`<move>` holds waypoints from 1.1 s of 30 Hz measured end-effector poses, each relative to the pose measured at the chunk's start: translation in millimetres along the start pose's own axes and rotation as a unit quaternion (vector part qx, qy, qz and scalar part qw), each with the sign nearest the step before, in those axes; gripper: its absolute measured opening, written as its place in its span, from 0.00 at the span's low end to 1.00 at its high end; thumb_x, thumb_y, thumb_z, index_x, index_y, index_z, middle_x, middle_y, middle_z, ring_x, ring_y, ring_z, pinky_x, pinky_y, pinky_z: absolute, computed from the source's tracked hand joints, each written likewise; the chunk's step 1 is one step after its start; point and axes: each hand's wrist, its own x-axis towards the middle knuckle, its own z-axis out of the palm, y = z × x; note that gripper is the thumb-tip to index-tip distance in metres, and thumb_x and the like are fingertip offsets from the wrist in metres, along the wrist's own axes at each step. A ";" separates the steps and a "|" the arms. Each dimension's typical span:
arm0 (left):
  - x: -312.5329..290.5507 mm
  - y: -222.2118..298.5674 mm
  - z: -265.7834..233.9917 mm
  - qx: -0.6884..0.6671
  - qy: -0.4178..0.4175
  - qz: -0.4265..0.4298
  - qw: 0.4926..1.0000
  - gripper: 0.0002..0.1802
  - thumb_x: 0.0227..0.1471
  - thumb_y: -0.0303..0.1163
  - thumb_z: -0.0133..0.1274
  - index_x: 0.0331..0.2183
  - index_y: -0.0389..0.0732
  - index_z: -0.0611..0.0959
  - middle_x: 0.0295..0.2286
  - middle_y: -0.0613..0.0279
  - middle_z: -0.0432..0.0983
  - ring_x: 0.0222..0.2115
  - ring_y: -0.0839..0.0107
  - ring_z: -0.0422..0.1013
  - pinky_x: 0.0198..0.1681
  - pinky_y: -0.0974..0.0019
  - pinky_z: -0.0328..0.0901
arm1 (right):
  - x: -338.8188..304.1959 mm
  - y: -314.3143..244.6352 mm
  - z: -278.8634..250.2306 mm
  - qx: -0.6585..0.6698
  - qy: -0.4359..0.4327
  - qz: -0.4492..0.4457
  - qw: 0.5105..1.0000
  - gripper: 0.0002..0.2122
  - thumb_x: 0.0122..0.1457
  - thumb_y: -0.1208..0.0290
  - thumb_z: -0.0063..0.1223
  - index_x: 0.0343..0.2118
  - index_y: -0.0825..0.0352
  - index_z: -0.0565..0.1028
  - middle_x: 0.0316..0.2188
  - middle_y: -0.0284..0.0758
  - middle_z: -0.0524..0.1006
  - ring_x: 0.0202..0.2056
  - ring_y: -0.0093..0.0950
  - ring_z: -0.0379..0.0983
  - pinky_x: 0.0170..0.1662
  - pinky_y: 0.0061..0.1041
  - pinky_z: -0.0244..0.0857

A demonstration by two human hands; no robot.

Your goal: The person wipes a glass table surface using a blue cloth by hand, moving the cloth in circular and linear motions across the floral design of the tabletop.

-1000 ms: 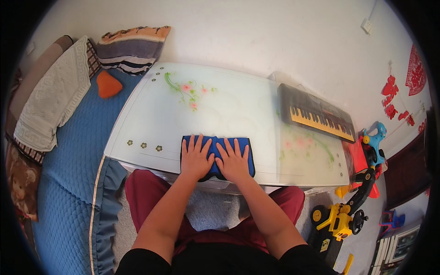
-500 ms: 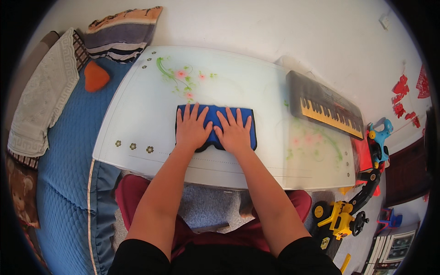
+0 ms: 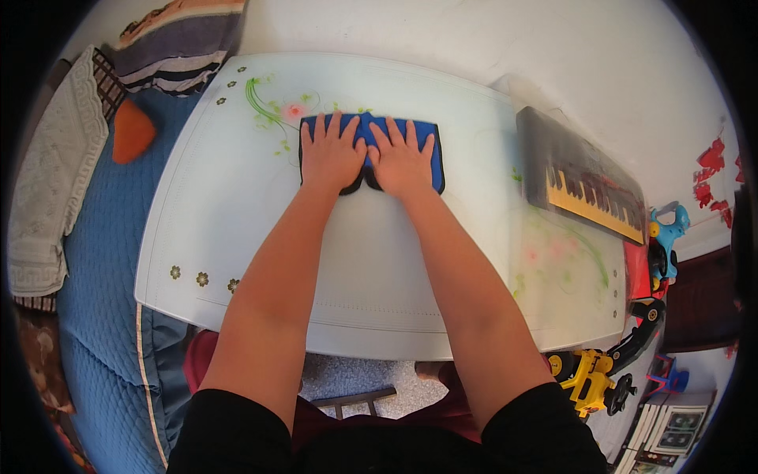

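Note:
A flat blue cloth piece with black edging (image 3: 369,130), notched along its near edge like an eye mask, lies on the pale tabletop (image 3: 379,261). My left hand (image 3: 330,154) rests flat on its left half, fingers stretched and spread. Flat on the right half is my right hand (image 3: 401,162), its fingers also apart. The two thumbs nearly meet at the middle, above the notch. Both palms hide much of the cloth.
A keyboard (image 3: 584,178) under a clear cover stands at the table's right. A blue-covered bed or sofa (image 3: 103,261) with an orange cushion (image 3: 133,132) runs along the left. At lower right is a yellow ride-on toy (image 3: 588,383). A wall (image 3: 442,31) rises behind the table.
Both hands and the blue cloth have moved away from me, farther across the table, and my arms are straighter. The view has shifted slightly too.

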 end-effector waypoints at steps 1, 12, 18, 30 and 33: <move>8.0 -1.2 3.3 0.004 -0.001 -0.005 1.000 0.30 0.64 0.51 0.40 0.64 0.55 0.70 0.67 0.60 0.58 0.68 0.55 0.49 0.70 0.42 0.39 | 9.0 1.0 1.6 0.000 -0.003 0.000 1.000 0.25 0.71 0.50 0.33 0.69 0.44 0.59 0.72 0.30 0.54 0.72 0.42 0.45 0.70 0.62 0.33; 50.9 -5.0 12.8 0.013 -0.038 -0.030 0.999 0.31 0.66 0.51 0.34 0.67 0.56 0.65 0.68 0.61 0.54 0.69 0.55 0.46 0.71 0.42 0.37 | 57.0 10.4 8.7 0.020 -0.028 0.001 0.999 0.26 0.71 0.49 0.30 0.70 0.44 0.58 0.73 0.29 0.52 0.73 0.41 0.41 0.70 0.61 0.28; 19.9 -2.4 3.1 0.014 -0.026 -0.017 0.999 0.31 0.65 0.52 0.36 0.66 0.56 0.67 0.68 0.61 0.55 0.69 0.55 0.47 0.71 0.43 0.38 | 22.7 5.2 0.3 0.010 -0.029 0.005 1.000 0.26 0.71 0.48 0.29 0.70 0.45 0.58 0.73 0.30 0.51 0.73 0.41 0.41 0.70 0.61 0.28; -129.7 7.0 -49.4 -0.026 0.010 0.027 0.999 0.31 0.62 0.53 0.46 0.63 0.54 0.72 0.65 0.57 0.60 0.68 0.53 0.50 0.70 0.41 0.40 | -132.4 -16.2 -20.8 0.039 0.038 -0.029 0.998 0.26 0.68 0.48 0.39 0.67 0.48 0.65 0.71 0.34 0.58 0.72 0.44 0.46 0.69 0.64 0.31; -161.7 11.9 -62.4 -0.035 -0.002 0.035 0.999 0.32 0.61 0.54 0.46 0.63 0.53 0.71 0.66 0.57 0.59 0.68 0.53 0.50 0.70 0.42 0.40 | -170.9 -14.5 -24.9 0.037 0.062 -0.040 0.997 0.26 0.67 0.47 0.42 0.66 0.49 0.67 0.70 0.35 0.60 0.71 0.45 0.48 0.68 0.65 0.32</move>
